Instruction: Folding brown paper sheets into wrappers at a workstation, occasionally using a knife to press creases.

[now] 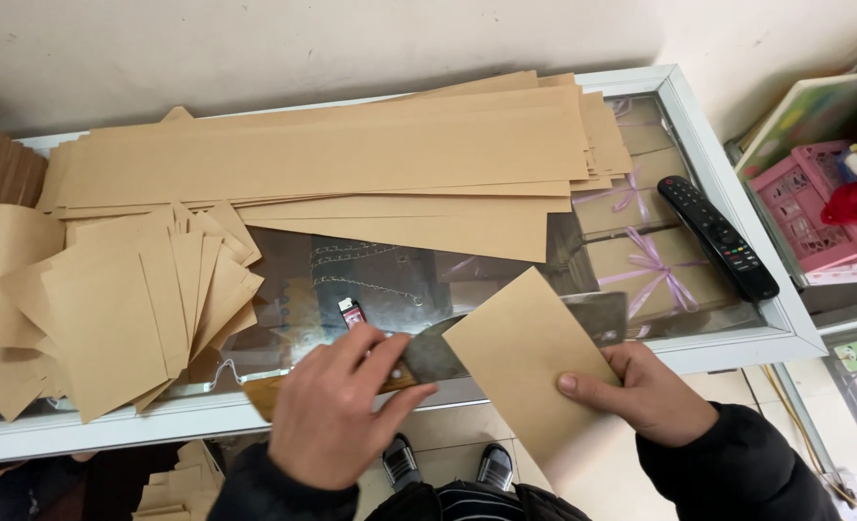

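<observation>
Paper sheet (530,362) pinched by right hand (646,391), left hand (337,410) gripping knife (428,359): blade is best kept flat, fingers clear.

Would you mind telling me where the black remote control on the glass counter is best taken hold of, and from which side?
Grip the black remote control across its narrow middle, fingers on its two long edges, coming down from above. It lies flat on the glass counter near the right rim, angled, with both long sides free; the nearby right hand would probably reach it most easily.
</observation>
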